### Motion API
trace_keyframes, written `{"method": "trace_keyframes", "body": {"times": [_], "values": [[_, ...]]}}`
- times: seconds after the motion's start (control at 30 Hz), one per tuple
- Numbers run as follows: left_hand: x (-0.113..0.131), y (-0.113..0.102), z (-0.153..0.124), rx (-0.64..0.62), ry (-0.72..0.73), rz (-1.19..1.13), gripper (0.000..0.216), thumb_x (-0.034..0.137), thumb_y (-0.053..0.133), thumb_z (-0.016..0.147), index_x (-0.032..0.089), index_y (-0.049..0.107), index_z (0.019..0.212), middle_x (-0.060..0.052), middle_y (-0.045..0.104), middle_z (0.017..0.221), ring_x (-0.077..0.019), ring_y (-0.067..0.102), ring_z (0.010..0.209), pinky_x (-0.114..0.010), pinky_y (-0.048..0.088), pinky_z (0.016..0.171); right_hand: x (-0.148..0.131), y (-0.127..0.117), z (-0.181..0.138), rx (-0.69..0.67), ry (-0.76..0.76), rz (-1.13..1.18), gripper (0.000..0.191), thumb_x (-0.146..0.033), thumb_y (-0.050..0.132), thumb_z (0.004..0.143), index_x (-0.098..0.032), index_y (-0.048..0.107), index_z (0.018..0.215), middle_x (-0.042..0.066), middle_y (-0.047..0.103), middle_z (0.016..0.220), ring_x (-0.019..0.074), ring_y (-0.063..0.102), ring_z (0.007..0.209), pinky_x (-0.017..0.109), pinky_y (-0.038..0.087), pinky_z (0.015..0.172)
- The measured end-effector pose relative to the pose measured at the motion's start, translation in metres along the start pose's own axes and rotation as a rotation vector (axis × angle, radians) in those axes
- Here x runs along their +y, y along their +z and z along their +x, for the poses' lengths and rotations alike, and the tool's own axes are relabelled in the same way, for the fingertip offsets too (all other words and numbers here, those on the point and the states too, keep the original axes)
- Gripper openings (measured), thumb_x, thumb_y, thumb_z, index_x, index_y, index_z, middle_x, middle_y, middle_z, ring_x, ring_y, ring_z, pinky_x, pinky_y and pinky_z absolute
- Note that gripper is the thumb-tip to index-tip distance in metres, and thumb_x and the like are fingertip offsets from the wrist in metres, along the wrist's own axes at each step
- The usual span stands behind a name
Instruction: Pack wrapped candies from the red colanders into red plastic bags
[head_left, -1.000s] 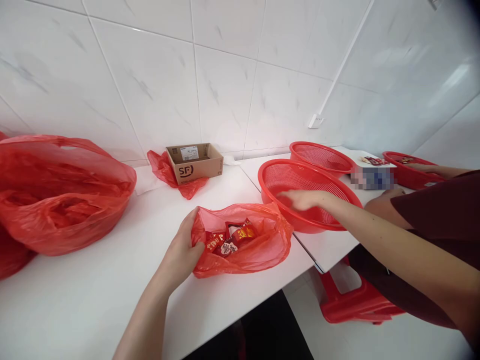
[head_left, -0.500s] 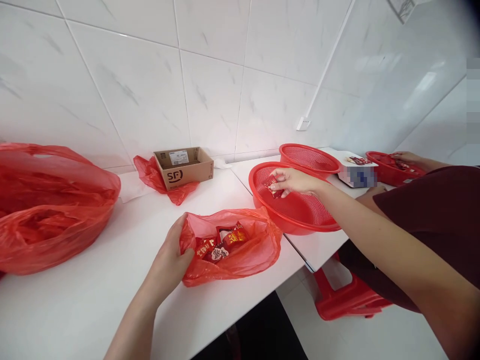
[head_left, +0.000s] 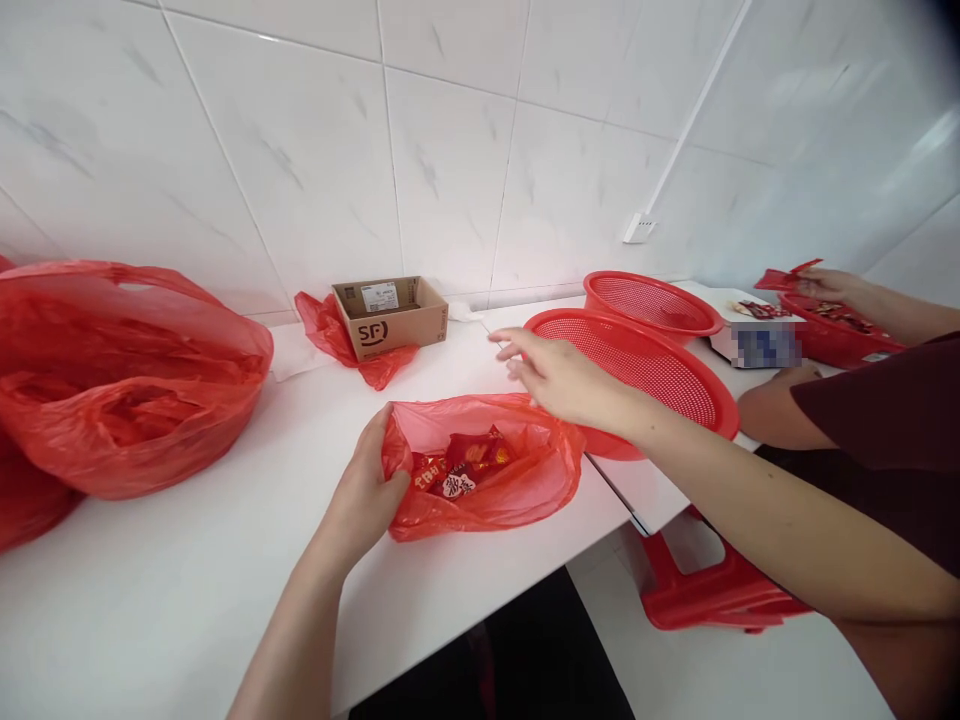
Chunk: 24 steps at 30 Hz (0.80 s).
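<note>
My left hand point(head_left: 373, 480) pinches the left rim of a thin red plastic bag point(head_left: 487, 522), thumb inside and fingers outside. The bag lies open on the white table, with several small red printed packets point(head_left: 459, 465) in the bottom. Over the bag's far right edge hovers my right hand point(head_left: 559, 375), fingers apart and nothing seen in them. It partly covers the near red mesh basket point(head_left: 694, 390) behind it, whose visible inside shows no packets.
A larger red bag point(head_left: 210, 440) holding red contents stands at left. Farther back are an SF cardboard box point(head_left: 409, 332), a second mesh basket point(head_left: 652, 300) and a scale-like device point(head_left: 750, 345) with packets on it. A co-worker's hand point(head_left: 832, 285) is above a red bin point(head_left: 847, 345); a red stool point(head_left: 712, 590) stands below.
My right hand has moved from the near basket toward the bag, and the red packet it held is gone from its fingers. My left hand keeps the bag's rim. The view has shifted slightly.
</note>
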<state>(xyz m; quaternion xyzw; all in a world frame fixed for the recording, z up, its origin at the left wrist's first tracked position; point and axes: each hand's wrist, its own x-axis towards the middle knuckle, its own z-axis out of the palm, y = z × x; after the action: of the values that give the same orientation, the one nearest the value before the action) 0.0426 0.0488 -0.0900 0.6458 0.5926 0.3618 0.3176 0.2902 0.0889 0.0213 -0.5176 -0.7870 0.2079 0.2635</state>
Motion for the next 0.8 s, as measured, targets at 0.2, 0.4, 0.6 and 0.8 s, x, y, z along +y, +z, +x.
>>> {"method": "trace_keyframes", "body": {"times": [0.2,0.4,0.6,0.8], "values": [[0.001,-0.001,0.000,-0.004,0.018,0.025,0.076,0.017,0.047,0.079,0.019,0.022,0.151,-0.008,0.030,0.156,-0.0262,0.030,0.141,-0.044,0.027,0.116,0.044,-0.002,-0.056,0.144,0.105,-0.545,0.038,-0.034,0.049,0.093,-0.021,0.059,0.127,0.010,0.066,0.122,0.0318,0.063,0.109,0.047,0.053,0.085],[-0.004,0.000,0.002,0.005,-0.002,0.051,0.076,0.019,0.048,0.079,0.021,0.022,0.151,-0.008,0.031,0.155,-0.0288,0.032,0.140,-0.048,0.028,0.114,0.053,0.062,-0.116,0.203,0.034,-0.555,0.054,-0.006,0.038,0.089,-0.022,0.044,0.141,0.007,0.061,0.130,0.0224,0.063,0.110,0.039,0.054,0.087],[-0.001,0.002,0.004,0.020,-0.046,0.077,0.070,0.026,0.051,0.084,0.025,0.026,0.150,-0.011,0.039,0.149,-0.0321,0.040,0.135,-0.052,0.034,0.109,0.045,0.071,-0.121,0.239,0.032,-0.461,0.051,-0.003,0.040,0.088,-0.022,0.050,0.135,0.004,0.064,0.127,0.0191,0.063,0.108,0.036,0.052,0.089],[0.011,0.005,-0.001,0.527,0.204,0.037,0.032,0.029,0.053,0.087,0.026,0.063,0.117,-0.008,0.053,0.132,-0.0253,0.052,0.122,-0.039,0.049,0.095,0.065,0.045,-0.101,0.395,0.017,-0.505,0.044,-0.012,0.042,0.093,-0.023,0.051,0.134,0.006,0.069,0.116,0.0228,0.065,0.098,0.041,0.050,0.082]]}}
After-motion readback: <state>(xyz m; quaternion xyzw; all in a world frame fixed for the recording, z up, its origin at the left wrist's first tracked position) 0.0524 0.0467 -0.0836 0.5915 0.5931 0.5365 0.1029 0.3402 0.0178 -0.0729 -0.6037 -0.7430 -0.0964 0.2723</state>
